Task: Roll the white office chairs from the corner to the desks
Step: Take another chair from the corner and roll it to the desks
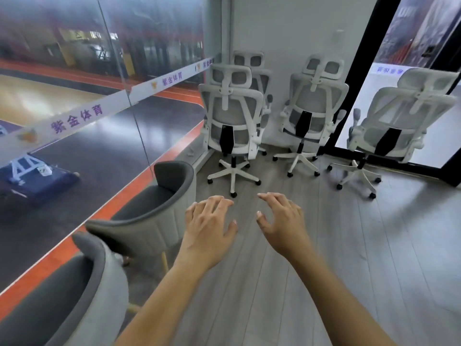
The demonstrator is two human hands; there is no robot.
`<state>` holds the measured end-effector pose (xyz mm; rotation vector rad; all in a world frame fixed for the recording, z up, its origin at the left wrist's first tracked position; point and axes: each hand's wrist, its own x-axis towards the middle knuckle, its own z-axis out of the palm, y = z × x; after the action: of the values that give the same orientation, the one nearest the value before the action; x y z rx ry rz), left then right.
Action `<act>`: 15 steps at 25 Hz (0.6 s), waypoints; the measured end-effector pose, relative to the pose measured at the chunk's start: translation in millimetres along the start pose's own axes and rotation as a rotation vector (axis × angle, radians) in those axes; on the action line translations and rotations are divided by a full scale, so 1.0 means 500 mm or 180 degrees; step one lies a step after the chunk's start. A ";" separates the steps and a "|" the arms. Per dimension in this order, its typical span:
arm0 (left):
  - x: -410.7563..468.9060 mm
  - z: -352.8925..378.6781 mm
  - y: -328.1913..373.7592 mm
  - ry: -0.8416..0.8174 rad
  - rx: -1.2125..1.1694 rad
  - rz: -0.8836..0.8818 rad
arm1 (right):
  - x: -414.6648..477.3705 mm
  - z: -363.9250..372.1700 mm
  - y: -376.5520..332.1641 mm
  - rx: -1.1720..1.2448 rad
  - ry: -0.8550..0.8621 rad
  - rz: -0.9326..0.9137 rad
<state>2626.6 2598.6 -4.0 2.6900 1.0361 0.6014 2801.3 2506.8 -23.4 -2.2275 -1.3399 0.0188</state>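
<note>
Several white mesh office chairs stand in the corner ahead with their backs to me. The nearest chair point(233, 116) is front left, with another chair point(259, 73) tucked behind it. A third chair point(315, 101) stands against the white wall, and a fourth chair point(401, 121) is at the right by the glass door. My left hand point(209, 221) and my right hand point(282, 218) are stretched out in front of me, palms down, fingers spread, holding nothing. Both hands are short of the nearest chair and touch none of them.
Two grey tub armchairs, one point(154, 213) and another point(69, 295), line the glass wall point(99, 96) on my left. A black door frame point(354, 71) stands at the right. Grey plank floor point(349, 258) spreads under my arms and to the right.
</note>
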 end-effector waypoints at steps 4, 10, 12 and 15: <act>0.243 0.042 -0.037 -0.0075 -0.0089 0.0067 | 0.214 0.020 0.057 0.0058 -0.0032 0.0131; 0.618 0.139 -0.105 -0.0141 -0.0072 0.0101 | 0.614 0.072 0.164 0.0151 0.0013 0.0042; 0.738 0.169 -0.122 -0.0134 -0.0067 0.0029 | 0.740 0.083 0.198 0.0224 0.0054 0.0053; 0.919 0.207 -0.136 -0.0133 -0.0032 0.0031 | 0.942 0.099 0.255 0.0319 0.0067 0.0064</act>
<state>2940.2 2955.9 19.6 2.6884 1.0072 0.5481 3130.2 2870.0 -3.1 -2.1515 -1.2772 0.0680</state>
